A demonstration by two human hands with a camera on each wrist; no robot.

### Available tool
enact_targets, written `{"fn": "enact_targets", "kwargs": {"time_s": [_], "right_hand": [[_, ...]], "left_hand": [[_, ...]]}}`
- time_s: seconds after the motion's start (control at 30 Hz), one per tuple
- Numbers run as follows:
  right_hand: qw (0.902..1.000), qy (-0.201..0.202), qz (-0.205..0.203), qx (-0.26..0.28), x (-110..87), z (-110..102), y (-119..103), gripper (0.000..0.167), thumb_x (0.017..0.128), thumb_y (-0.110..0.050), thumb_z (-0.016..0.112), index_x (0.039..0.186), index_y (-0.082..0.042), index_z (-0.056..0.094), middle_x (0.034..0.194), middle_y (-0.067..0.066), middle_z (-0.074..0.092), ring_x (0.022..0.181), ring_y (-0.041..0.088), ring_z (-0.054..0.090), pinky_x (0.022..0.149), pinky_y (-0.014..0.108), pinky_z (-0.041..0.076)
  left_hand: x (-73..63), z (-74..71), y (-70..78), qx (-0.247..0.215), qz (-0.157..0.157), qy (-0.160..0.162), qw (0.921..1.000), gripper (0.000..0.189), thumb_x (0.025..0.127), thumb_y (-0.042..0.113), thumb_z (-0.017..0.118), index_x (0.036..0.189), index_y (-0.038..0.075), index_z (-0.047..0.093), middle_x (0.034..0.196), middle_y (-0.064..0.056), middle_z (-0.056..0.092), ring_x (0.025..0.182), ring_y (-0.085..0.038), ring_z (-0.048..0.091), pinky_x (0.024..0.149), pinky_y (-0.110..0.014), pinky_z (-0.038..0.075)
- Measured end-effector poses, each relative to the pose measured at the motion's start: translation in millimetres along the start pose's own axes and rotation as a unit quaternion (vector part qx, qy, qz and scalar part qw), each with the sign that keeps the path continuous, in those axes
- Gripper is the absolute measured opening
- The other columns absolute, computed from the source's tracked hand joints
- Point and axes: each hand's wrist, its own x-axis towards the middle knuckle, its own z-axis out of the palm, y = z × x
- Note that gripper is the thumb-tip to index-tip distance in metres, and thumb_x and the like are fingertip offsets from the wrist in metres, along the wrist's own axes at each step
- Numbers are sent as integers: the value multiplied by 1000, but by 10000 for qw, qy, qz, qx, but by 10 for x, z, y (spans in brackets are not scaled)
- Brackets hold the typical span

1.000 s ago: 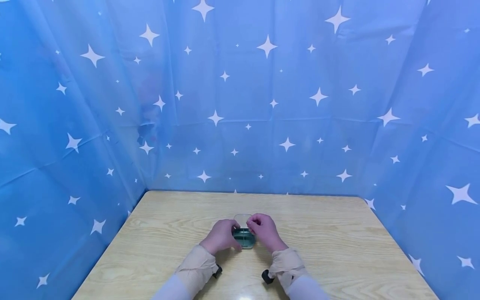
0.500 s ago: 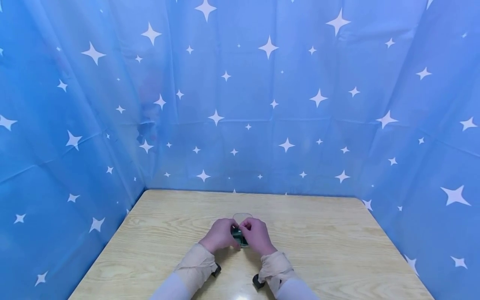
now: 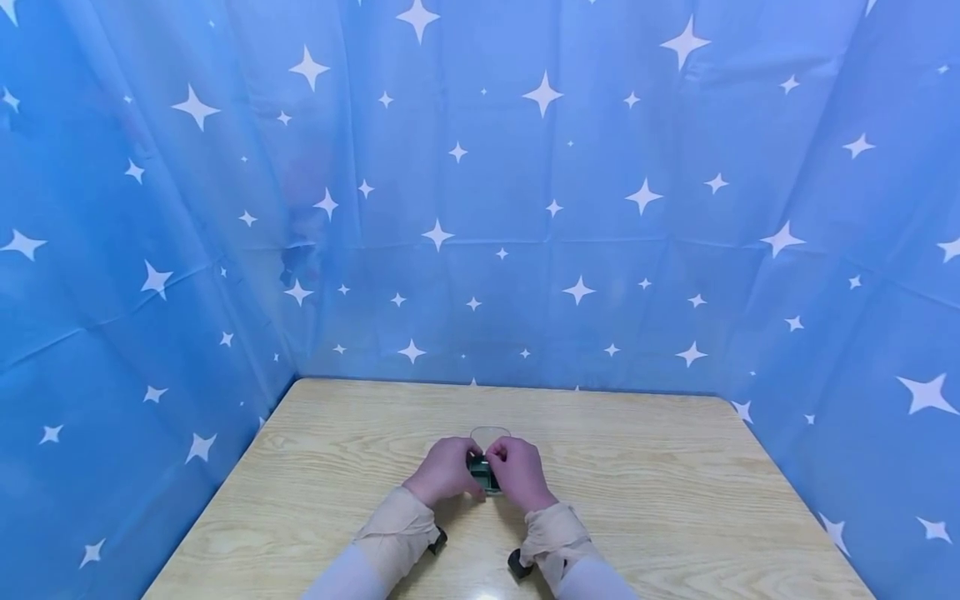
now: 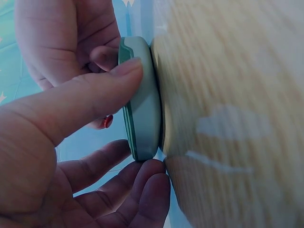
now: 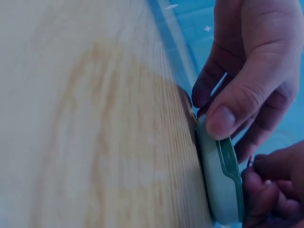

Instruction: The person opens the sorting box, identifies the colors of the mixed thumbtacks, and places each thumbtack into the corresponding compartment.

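Currently, the left hand (image 3: 447, 471) grasps a small green box (image 3: 480, 475), its thumb pressed against the pale outer wall and its other fingers round the far side. The box sits on the wood-grain table (image 3: 360, 517), between the 2 hands, with dividers visible inside. Beyond its far edge shows a clear lid (image 3: 490, 432). Over the box's right part, the right hand (image 3: 519, 475) pinches a tiny red piece (image 5: 250, 161) between thumb and finger; its exact shape is too small to tell. Both wrists wear beige wraps (image 3: 397, 525) with 2 black devices (image 3: 517, 564). Behind the table hangs blue cloth (image 3: 495, 196) with white stars.
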Motion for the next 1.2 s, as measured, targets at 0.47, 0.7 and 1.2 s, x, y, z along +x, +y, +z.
{"fn": "enact_targets", "kwargs": {"time_s": [0.47,0.7,1.2], "right_hand": [[9995,-13,146,273,-1,-10,51,11,94,-8,77,84,-12,79,82,-2,76,79,11,64,72,30,54],[9986,-123,228,458,5,-35,56,10,95,-7,76,86,-10,78,82,0,75,78,10,63,70,28,53],[9842,-750,784,1399,96,-243,224,10,98,-8,70,95,-2,77,77,6,71,65,13,63,62,28,54]], "left_hand": [[2,-1,0,19,26,-41,10000,61,57,17,103,110,4,75,98,-5,76,82,-14,63,77,-32,55],[-3,-15,9,-59,-18,-66,10000,60,58,16,103,110,4,75,97,-5,76,81,-14,62,76,-33,55],[7,-13,6,-230,-218,-130,9994,66,57,16,103,115,3,74,97,-7,75,85,-16,64,81,-36,56]]}}
